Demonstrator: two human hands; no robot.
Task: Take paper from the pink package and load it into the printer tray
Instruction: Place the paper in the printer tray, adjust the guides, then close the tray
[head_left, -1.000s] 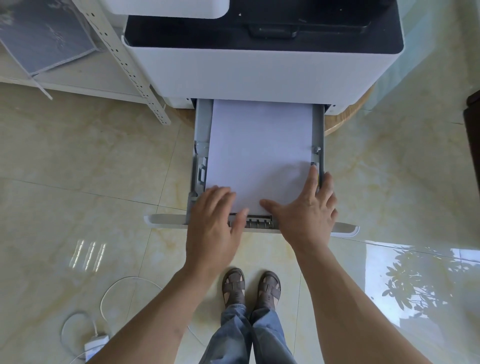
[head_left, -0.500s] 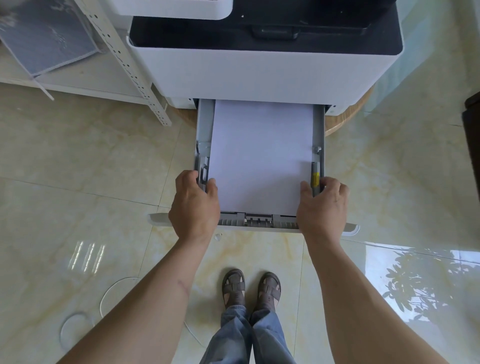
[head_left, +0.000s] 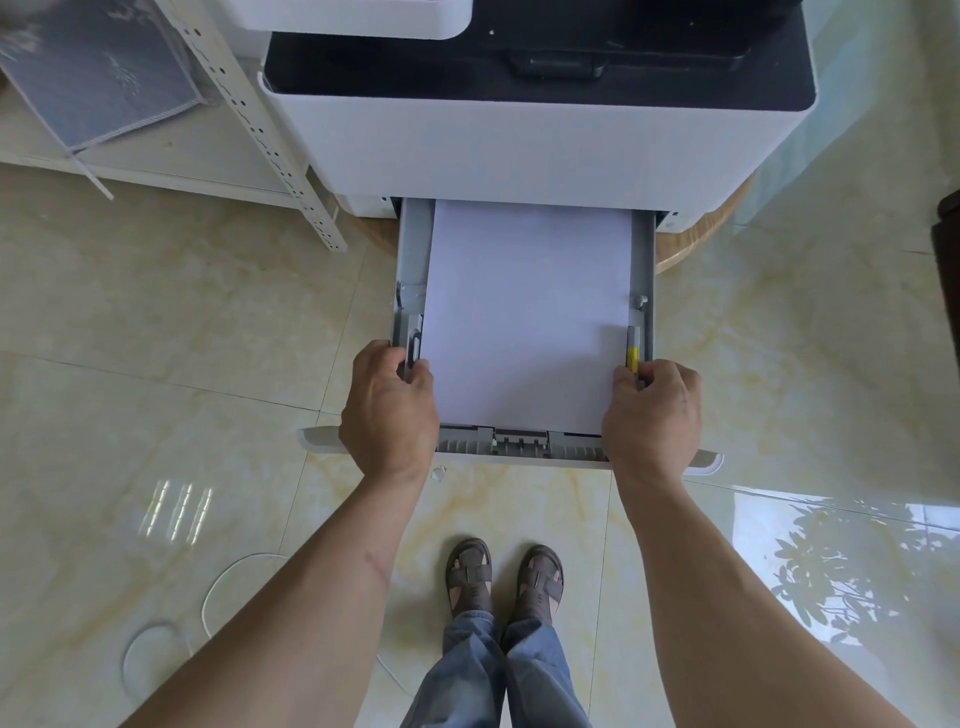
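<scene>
The white printer (head_left: 519, 135) stands ahead with its grey paper tray (head_left: 413, 249) pulled out toward me. A stack of white paper (head_left: 527, 306) lies flat in the tray between the side guides. My left hand (head_left: 389, 410) grips the tray's left side rail near the front. My right hand (head_left: 652, 410) grips the right rail beside a yellow guide tab (head_left: 632, 358). The pink package is not in view.
A white perforated shelf post (head_left: 270, 140) and a low shelf with a grey folder (head_left: 104, 78) stand at the left. The printer rests on a round wooden base (head_left: 701, 228). White cable loops (head_left: 218, 597) lie on the tiled floor; my sandalled feet (head_left: 504, 577) are below the tray.
Both hands left the paper's front edge and moved apart to the tray's side rails, where they now grip. The paper stack lies settled in the tray.
</scene>
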